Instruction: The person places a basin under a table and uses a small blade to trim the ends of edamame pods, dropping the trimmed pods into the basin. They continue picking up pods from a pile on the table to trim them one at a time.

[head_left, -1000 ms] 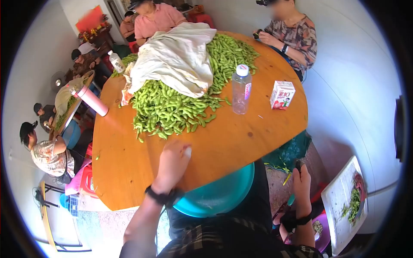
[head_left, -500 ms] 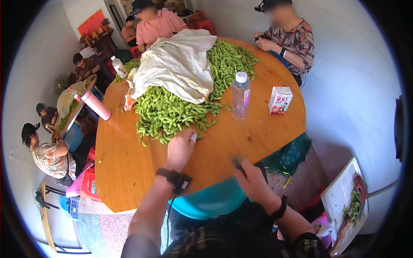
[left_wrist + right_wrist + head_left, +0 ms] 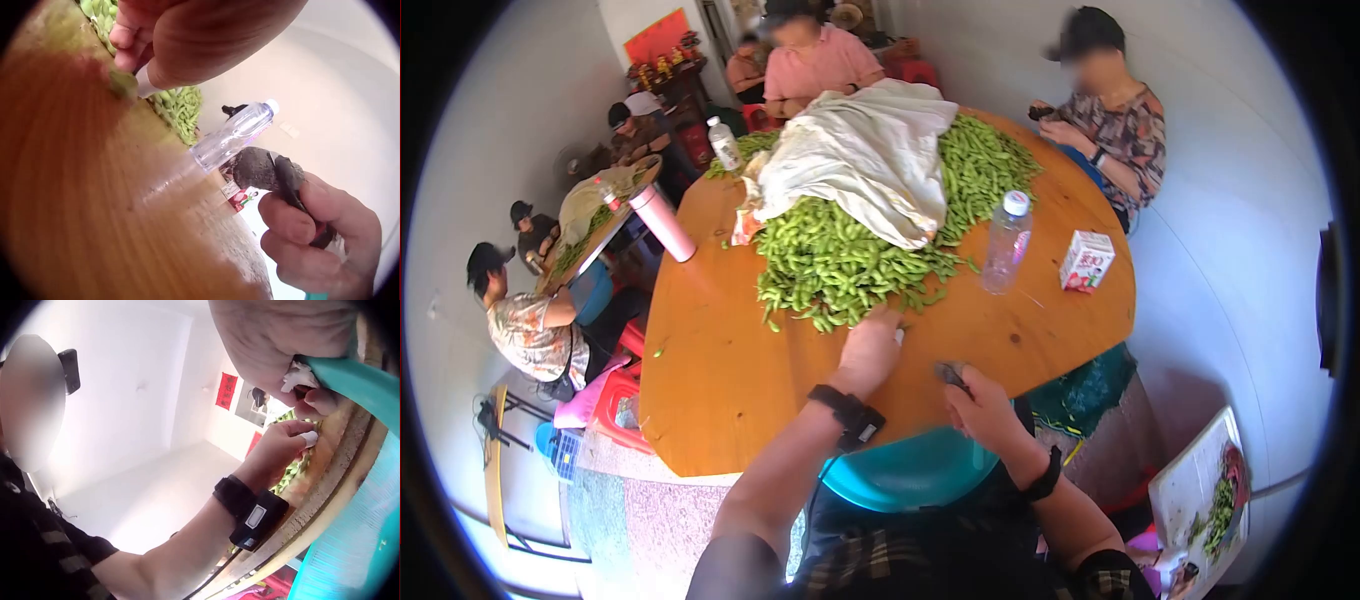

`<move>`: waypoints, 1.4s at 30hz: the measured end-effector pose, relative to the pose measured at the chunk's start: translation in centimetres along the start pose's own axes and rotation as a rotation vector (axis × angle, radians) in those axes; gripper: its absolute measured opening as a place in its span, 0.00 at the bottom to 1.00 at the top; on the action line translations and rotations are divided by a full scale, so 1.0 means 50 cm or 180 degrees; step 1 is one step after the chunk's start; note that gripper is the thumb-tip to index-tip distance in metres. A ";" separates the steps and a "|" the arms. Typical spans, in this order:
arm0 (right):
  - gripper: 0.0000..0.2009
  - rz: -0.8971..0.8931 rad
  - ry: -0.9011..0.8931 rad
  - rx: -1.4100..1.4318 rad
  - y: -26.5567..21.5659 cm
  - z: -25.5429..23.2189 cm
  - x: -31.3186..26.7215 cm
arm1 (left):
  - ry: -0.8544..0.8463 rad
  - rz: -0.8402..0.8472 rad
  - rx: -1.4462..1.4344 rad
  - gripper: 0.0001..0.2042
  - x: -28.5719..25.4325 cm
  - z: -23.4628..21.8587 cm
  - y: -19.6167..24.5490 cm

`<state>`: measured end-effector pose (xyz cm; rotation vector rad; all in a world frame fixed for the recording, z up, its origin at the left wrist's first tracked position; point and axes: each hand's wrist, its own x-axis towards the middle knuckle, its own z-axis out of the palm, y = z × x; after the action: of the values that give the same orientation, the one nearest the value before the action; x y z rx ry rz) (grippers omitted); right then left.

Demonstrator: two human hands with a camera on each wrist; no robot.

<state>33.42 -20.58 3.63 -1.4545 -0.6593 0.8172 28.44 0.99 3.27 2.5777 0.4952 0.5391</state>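
Near the centre of the head view, we had the green pods [image 3: 830, 265] just beyond our left hand [image 3: 870, 352], the nearer one, whose fingertips' hold we could not tell, while our right hand [image 3: 990, 410], lower right, gripped a dark tool [image 3: 948, 373].

black wrist cameras [image 3: 859, 421], dark plaid clothing [image 3: 870, 560]
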 end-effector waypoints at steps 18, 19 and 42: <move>0.09 0.0321 -0.0579 0.0321 -0.064 0.013 -0.048 | -0.0303 -0.0876 -0.2881 0.18 -0.211 -0.039 0.109; 0.09 0.0205 -0.0592 0.0201 -0.055 0.013 -0.049 | -0.0141 -0.0677 -0.2741 0.18 -0.214 -0.034 0.110; 0.05 0.0354 -0.0189 0.0739 0.000 0.045 -0.049 | -0.0036 -0.0406 -0.2276 0.15 -0.224 -0.022 0.099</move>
<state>30.19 -21.22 3.93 -1.2682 -0.5125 0.9929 19.54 -7.50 3.45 1.8546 0.3706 0.5351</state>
